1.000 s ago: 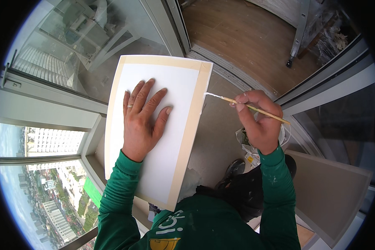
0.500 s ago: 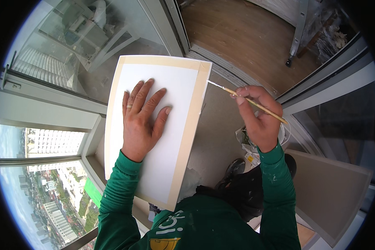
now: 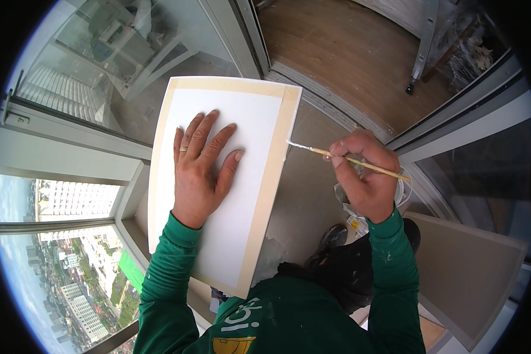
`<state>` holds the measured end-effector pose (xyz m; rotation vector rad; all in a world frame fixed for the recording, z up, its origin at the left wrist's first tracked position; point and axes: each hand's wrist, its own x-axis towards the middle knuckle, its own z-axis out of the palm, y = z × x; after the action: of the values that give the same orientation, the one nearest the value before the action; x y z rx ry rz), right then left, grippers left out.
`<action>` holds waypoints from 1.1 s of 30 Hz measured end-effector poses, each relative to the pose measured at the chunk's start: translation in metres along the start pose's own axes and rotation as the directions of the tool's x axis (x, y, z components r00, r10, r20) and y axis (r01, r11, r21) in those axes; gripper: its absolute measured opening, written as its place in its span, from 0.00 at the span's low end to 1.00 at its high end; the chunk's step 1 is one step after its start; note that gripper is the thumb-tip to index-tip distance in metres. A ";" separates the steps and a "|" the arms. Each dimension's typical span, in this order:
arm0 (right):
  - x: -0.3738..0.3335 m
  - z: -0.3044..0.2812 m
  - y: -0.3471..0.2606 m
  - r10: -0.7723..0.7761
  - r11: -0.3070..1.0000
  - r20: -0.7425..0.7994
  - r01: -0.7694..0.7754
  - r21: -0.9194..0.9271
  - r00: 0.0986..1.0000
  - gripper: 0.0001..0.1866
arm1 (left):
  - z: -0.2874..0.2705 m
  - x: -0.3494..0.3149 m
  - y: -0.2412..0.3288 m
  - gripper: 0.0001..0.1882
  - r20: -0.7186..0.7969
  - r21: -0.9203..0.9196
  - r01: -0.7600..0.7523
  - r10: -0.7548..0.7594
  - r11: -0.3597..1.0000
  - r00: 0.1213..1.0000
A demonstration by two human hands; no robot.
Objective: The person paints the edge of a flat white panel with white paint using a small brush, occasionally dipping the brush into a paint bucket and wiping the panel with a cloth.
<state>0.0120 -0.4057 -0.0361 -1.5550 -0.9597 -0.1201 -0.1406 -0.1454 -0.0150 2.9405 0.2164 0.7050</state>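
Note:
A white panel [image 3: 227, 212] with a border of cream masking tape [image 3: 272, 133] stands tilted in front of me. My left hand [image 3: 202, 165] lies flat on its white face, fingers spread, a ring on one of them. Between thumb and fingers of my right hand [image 3: 367, 171] is a thin paintbrush [image 3: 360, 162] with a wooden handle. Its white-coated tip touches the panel's right edge, a bit below the upper right corner. White specks mark the right sleeve.
A grey-brown panel [image 3: 472, 271] leans at the right. Plastic packaging and a white cord [image 3: 406, 187] lie on the floor by my shoe [image 3: 334, 236]. A sliding-door track [image 3: 312, 94] borders the wood floor [image 3: 330, 47]. Windows [image 3: 59, 265] line the left.
My right hand has brought the paintbrush down along the panel's right edge, with its handle now lying flatter. The left hand has stayed in place.

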 end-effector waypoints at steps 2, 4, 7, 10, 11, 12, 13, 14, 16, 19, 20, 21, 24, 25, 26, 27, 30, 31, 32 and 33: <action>-0.001 -0.001 -0.001 0.026 0.999 0.022 -0.026 0.020 0.999 0.07 | 0.000 0.000 0.000 0.21 0.001 0.001 0.001 -0.001 1.000 1.000; -0.002 0.000 -0.002 0.043 0.998 0.018 -0.044 0.055 0.999 0.07 | 0.000 -0.001 -0.001 0.21 0.002 0.003 0.001 -0.001 1.000 1.000; -0.003 0.001 -0.001 0.064 0.993 -0.038 -0.060 0.102 0.997 0.07 | 0.002 -0.001 -0.002 0.21 -0.003 0.000 -0.001 0.001 1.000 1.000; -0.003 0.004 0.000 0.072 0.994 -0.088 -0.065 0.088 0.993 0.08 | 0.003 -0.001 -0.002 0.21 -0.004 0.002 -0.001 0.001 1.000 1.000; -0.002 0.004 0.000 0.063 0.996 -0.087 -0.057 0.072 0.994 0.08 | 0.003 -0.001 -0.002 0.21 -0.004 -0.003 -0.002 0.002 1.000 1.000; -0.002 0.005 0.001 0.053 0.997 -0.085 -0.048 0.060 0.995 0.08 | 0.002 -0.001 -0.002 0.21 -0.005 -0.004 -0.001 0.001 1.000 1.000; -0.001 0.005 0.000 0.043 0.998 -0.069 -0.040 0.048 0.997 0.08 | 0.001 -0.001 -0.002 0.21 -0.005 -0.005 0.000 0.000 1.000 1.000; 0.000 0.005 -0.001 0.034 0.999 -0.054 -0.032 0.035 0.998 0.07 | 0.001 -0.001 -0.002 0.21 -0.004 -0.005 0.002 -0.002 1.000 1.000; 0.000 0.002 -0.004 0.017 1.000 -0.026 -0.017 0.004 1.000 0.07 | 0.001 0.000 -0.001 0.21 -0.003 -0.016 0.002 -0.002 1.000 1.000; 0.000 0.001 -0.005 -0.005 1.000 0.006 0.006 -0.020 1.000 0.08 | 0.002 0.000 -0.002 0.21 -0.002 -0.016 -0.008 0.008 1.000 1.000; 0.000 0.001 -0.006 -0.011 1.000 0.009 0.012 -0.021 1.000 0.08 | 0.002 0.000 -0.002 0.21 -0.001 -0.017 -0.008 0.008 1.000 1.000; 0.000 0.001 -0.006 -0.018 1.000 0.014 0.018 -0.019 1.000 0.08 | 0.002 0.000 -0.002 0.21 -0.001 -0.016 -0.008 0.007 1.000 1.000; 0.001 -0.004 -0.006 -0.096 0.995 0.106 0.099 -0.023 0.990 0.08 | 0.002 0.000 -0.002 0.21 0.000 -0.014 -0.007 0.007 1.000 1.000; 0.001 -0.003 -0.006 -0.090 0.996 0.096 0.092 -0.016 0.991 0.08 | 0.003 -0.001 -0.002 0.21 0.001 -0.014 -0.007 0.007 1.000 1.000; 0.001 -0.002 -0.006 -0.083 0.996 0.087 0.084 -0.009 0.993 0.08 | 0.003 -0.001 -0.002 0.21 -0.001 -0.014 -0.007 0.007 1.000 1.000; 0.001 -0.002 -0.006 -0.078 0.997 0.077 0.078 0.000 0.994 0.08 | 0.003 0.000 -0.002 0.20 -0.003 -0.014 -0.007 0.007 1.000 1.000; 0.002 -0.003 -0.006 -0.052 0.997 0.087 0.047 0.060 0.995 0.08 | 0.004 -0.001 -0.003 0.20 -0.006 -0.011 -0.005 0.005 1.000 1.000; 0.001 -0.003 -0.007 -0.049 0.997 0.095 0.043 0.060 0.994 0.08 | 0.004 -0.002 -0.004 0.20 -0.007 -0.011 -0.004 0.004 1.000 1.000; 0.002 -0.004 -0.007 -0.046 0.997 0.104 0.040 0.059 0.994 0.07 | 0.004 -0.002 -0.004 0.20 -0.007 -0.012 -0.003 0.003 1.000 1.000; 0.001 -0.004 -0.007 -0.043 0.998 0.111 0.036 0.060 0.993 0.07 | 0.004 -0.001 -0.003 0.20 -0.006 -0.012 -0.004 0.004 1.000 1.000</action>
<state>0.0102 -0.4094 -0.0283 -1.5029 -1.0736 -0.0327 -0.1404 -0.1427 -0.0193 2.9284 0.2064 0.7124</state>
